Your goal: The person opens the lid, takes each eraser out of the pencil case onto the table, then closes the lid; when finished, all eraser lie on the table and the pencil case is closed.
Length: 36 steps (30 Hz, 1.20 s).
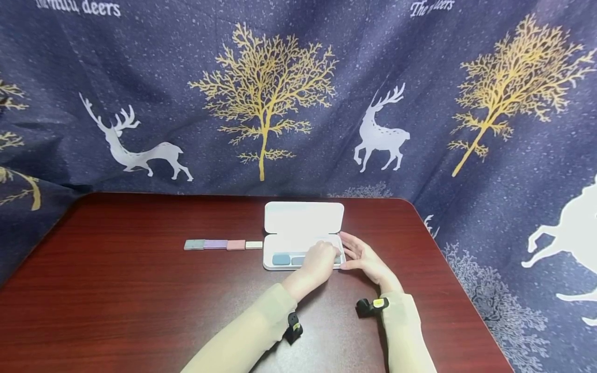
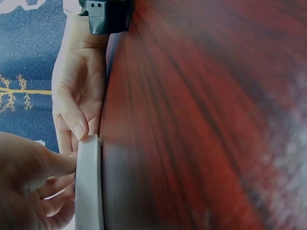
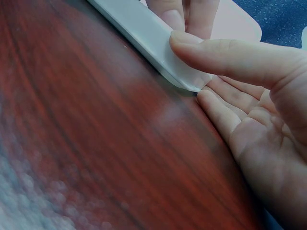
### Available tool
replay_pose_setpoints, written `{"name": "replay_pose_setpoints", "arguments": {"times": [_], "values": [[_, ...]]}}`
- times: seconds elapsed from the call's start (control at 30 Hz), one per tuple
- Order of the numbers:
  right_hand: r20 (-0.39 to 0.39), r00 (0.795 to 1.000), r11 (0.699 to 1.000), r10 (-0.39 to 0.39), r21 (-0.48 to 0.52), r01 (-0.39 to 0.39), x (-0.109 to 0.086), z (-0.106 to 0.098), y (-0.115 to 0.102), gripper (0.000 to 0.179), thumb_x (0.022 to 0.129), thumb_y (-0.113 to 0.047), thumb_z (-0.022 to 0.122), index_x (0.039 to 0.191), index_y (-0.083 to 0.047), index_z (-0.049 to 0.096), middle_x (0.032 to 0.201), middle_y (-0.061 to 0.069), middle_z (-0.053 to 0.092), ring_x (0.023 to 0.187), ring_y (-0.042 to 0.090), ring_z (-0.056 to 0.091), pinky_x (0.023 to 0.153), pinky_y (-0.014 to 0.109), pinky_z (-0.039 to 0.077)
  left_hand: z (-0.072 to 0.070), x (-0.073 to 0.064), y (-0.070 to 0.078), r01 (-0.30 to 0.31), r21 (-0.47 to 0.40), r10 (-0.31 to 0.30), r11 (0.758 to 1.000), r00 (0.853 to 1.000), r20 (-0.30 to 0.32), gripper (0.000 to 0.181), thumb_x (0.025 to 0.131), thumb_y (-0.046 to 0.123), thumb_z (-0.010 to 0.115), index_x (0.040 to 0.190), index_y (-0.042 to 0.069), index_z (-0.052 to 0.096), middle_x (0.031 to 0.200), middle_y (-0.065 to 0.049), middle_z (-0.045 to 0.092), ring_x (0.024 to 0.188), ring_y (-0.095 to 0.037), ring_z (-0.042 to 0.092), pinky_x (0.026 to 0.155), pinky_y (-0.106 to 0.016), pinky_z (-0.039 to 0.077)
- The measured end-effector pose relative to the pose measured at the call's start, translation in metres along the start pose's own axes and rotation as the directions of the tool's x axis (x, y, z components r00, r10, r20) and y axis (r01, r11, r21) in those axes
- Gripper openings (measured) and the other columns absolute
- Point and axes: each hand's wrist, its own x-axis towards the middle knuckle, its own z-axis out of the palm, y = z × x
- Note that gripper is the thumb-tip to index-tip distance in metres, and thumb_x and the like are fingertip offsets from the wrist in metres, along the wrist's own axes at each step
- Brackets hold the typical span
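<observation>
A white hinged case (image 1: 268, 253) lies on the table with its lid (image 1: 304, 217) raised at the back. Inside, a blue block (image 1: 281, 259) and a grey-blue block (image 1: 297, 261) lie along the front side. My left hand (image 1: 318, 261) reaches into the right part of the case, fingers pointing down; whatever is under them is hidden, and I cannot tell if they pinch anything. At the case's right end my right hand (image 1: 368, 259) holds it, thumb (image 3: 189, 40) on the front rim and fingers around the end.
Left of the case, a row of small flat blocks runs along the table: grey-green (image 1: 194, 244), purple (image 1: 215, 244), pink (image 1: 236, 245) and white (image 1: 254, 245). The dark red table (image 1: 116, 300) ends in front of a blue patterned cloth (image 1: 298, 155).
</observation>
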Motion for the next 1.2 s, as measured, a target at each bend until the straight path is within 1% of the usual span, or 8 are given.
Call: {"name": "replay_pose_setpoints", "arguments": {"times": [0.2, 0.27, 0.53, 0.7, 0.93, 1.1, 1.2], "values": [[-0.001, 1.000, 1.000, 0.000, 0.008, 0.000, 0.0009, 0.0007, -0.0024, 0.091, 0.076, 0.008, 0.071, 0.150, 0.012, 0.018, 0.156, 0.034, 0.016, 0.142, 0.047, 0.020, 0.103, 0.012, 0.041, -0.0015, 0.0008, -0.0013, -0.012, 0.000, 0.012, 1.000, 0.999, -0.046, 0.020, 0.090, 0.010, 0.065, 0.106, 0.015, 0.077, 0.104, 0.001, 0.075, 0.098, -0.018, 0.069, 0.086, -0.030, 0.057], [-0.001, 1.000, 1.000, 0.002, 0.011, -0.002, 0.0012, 0.0008, -0.0026, 0.092, 0.076, 0.009, 0.071, 0.150, 0.012, 0.017, 0.157, 0.034, 0.016, 0.142, 0.048, 0.019, 0.103, 0.012, 0.041, -0.0017, 0.0012, -0.0018, -0.018, 0.003, 0.018, 1.000, 0.998, -0.056, 0.019, 0.090, 0.012, 0.066, 0.105, 0.015, 0.077, 0.103, 0.002, 0.076, 0.098, -0.018, 0.070, 0.085, -0.030, 0.058], [-0.004, 1.000, 1.000, 0.003, 0.016, -0.003, 0.0021, 0.0010, -0.0029, 0.092, 0.075, 0.010, 0.071, 0.150, 0.012, 0.017, 0.157, 0.034, 0.015, 0.142, 0.049, 0.019, 0.103, 0.012, 0.041, -0.0024, 0.0024, -0.0028, -0.037, 0.027, 0.039, 0.999, 0.996, -0.082, 0.013, 0.089, 0.019, 0.067, 0.092, 0.013, 0.078, 0.087, 0.002, 0.076, 0.084, -0.014, 0.072, 0.072, -0.026, 0.059], [-0.003, 1.000, 1.000, 0.000, 0.015, 0.000, 0.0021, 0.0012, -0.0032, 0.092, 0.075, 0.009, 0.071, 0.150, 0.012, 0.017, 0.157, 0.034, 0.016, 0.143, 0.049, 0.018, 0.103, 0.012, 0.041, -0.0015, 0.0023, -0.0033, -0.037, 0.015, 0.038, 0.999, 0.996, -0.078, 0.014, 0.089, 0.019, 0.066, 0.093, 0.013, 0.078, 0.089, 0.002, 0.077, 0.086, -0.014, 0.072, 0.074, -0.026, 0.059], [-0.004, 1.000, 1.000, -0.001, 0.011, 0.001, 0.0012, 0.0008, -0.0016, 0.091, 0.076, 0.010, 0.070, 0.150, 0.012, 0.017, 0.157, 0.034, 0.016, 0.143, 0.047, 0.019, 0.104, 0.012, 0.040, -0.0019, 0.0006, -0.0028, -0.028, 0.010, 0.028, 1.000, 0.998, -0.052, 0.015, 0.090, 0.021, 0.067, 0.095, 0.013, 0.078, 0.091, 0.002, 0.077, 0.089, -0.014, 0.072, 0.078, -0.027, 0.059], [-0.003, 1.000, 1.000, -0.005, -0.002, 0.005, 0.0004, -0.0004, 0.0013, 0.090, 0.076, 0.013, 0.068, 0.150, 0.012, 0.017, 0.156, 0.034, 0.016, 0.143, 0.045, 0.020, 0.104, 0.012, 0.040, -0.0015, -0.0002, -0.0034, -0.028, 0.005, 0.029, 1.000, 0.997, -0.068, 0.014, 0.090, 0.020, 0.067, 0.096, 0.014, 0.078, 0.091, 0.003, 0.077, 0.089, -0.014, 0.072, 0.078, -0.027, 0.059], [0.000, 1.000, 1.000, -0.005, 0.000, 0.005, 0.0000, -0.0011, 0.0025, 0.090, 0.076, 0.013, 0.068, 0.150, 0.012, 0.017, 0.156, 0.034, 0.016, 0.143, 0.047, 0.019, 0.104, 0.012, 0.040, -0.0024, -0.0011, -0.0042, -0.023, -0.011, 0.022, 1.000, 0.997, -0.071, 0.015, 0.089, 0.021, 0.068, 0.098, 0.014, 0.078, 0.094, 0.003, 0.077, 0.092, -0.015, 0.072, 0.081, -0.028, 0.058]]}}
